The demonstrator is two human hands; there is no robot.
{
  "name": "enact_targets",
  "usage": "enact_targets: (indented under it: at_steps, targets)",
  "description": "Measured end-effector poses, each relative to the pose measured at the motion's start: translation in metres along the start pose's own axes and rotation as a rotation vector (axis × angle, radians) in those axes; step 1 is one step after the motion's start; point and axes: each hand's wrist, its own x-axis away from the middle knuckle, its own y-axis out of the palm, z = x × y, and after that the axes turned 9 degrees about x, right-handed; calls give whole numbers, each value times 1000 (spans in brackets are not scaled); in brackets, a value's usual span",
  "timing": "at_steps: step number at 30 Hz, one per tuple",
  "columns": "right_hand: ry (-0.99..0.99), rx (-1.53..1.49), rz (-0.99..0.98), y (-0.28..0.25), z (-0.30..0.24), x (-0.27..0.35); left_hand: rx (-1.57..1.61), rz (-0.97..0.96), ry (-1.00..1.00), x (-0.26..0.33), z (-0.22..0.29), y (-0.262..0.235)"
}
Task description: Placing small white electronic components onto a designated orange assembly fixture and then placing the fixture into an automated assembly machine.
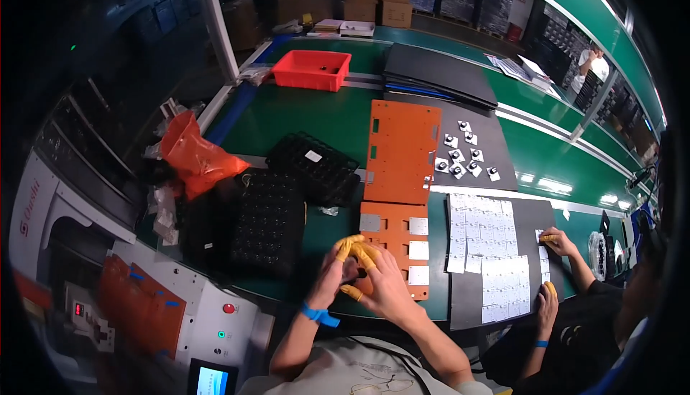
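L hand (332, 274), R hand (386, 284), dark pc (352, 271) btwn (nr orange brd (397, 237))

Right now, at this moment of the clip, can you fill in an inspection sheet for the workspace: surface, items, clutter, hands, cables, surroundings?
Surface: green bench, dark mat at right.
Items: orange board with pale squares on its nearer part; dark object, mostly hidden.
Clutter: orange bag, black trays, red bin.
Hands: left hand and right hand close around the dark object, grip unclear; yellow fingertip covers.
Cables: none clearly made out.
Surroundings: white machine at left; co-worker's hand at a white strip, right.
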Motion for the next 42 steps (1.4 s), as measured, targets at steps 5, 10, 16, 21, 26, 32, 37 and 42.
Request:
enact_targets:
  at_steps: [5,10,16,21,26,32,37,42]
  targets:
    - [-179,99,-191,11,-7,-14,239,-39,-122,40,2,-23]
    - [-174,8,-176,15,-13,-28,267,-219,-177,49,11,-65]
    - [-171,-102,-429,4,-57,-66,248,-225,-143,71,0,-119]
    - [-92,164,-36,70,-121,-126,106,13,-103,76,-18,-101]
    - [98,479,-193,112,-153,-146,-381,-129,303,78,-21,-92]
    - [176,461,-151,111,-161,-154,-244,-159,-49,68,-52,-133]
    - [234,375,-66,109,-160,-156,-325,-192,130,68,-48,-127]
    - [267,251,-81,82,-156,-161,-174,-192,58,82,-13,-106]
